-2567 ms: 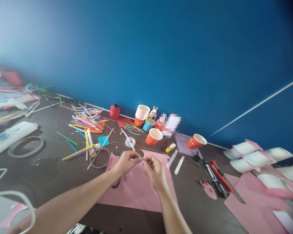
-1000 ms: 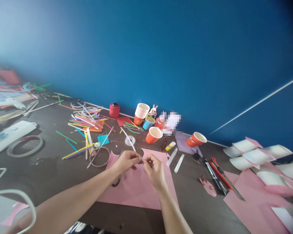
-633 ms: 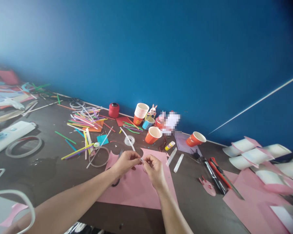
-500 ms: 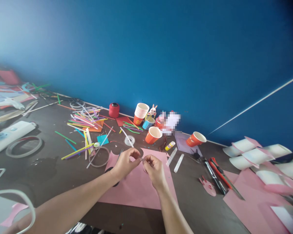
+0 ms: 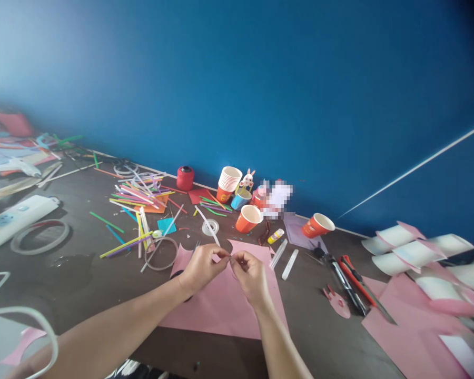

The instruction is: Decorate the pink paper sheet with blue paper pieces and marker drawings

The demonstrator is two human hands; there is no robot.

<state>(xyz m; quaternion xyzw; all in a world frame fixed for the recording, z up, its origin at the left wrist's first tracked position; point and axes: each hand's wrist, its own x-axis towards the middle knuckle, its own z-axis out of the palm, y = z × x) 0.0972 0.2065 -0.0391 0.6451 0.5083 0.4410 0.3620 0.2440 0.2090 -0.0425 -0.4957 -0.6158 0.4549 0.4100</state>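
Observation:
Over a sheet of pink paper [image 5: 229,310], my left hand [image 5: 203,266] and my right hand [image 5: 250,273] meet with thumbs and forefingers pinched together. Whatever sits between the fingertips is too small and too hidden to name. A pair of scissors [image 5: 177,274] lies mostly under my left hand, with part of its black handle showing. Just beyond the left fingers is a roll of clear tape [image 5: 210,227] with a white straw across it. To the right of my right hand are two clear-white strips, one of them a flat white stick [image 5: 289,264].
Paper cups [image 5: 249,218], a cup stack [image 5: 229,184] and a rabbit figure [image 5: 247,179] stand along the blue wall. Colourful straws [image 5: 142,192] and a power strip [image 5: 21,218] lie left. A red utility knife [image 5: 363,284], a pink rabbit-shaped cutout [image 5: 337,302] and paper rolls [image 5: 418,252] are right.
The fingers of my left hand have dipped slightly and closed in toward my right fingertips. The things on the table stay where they were.

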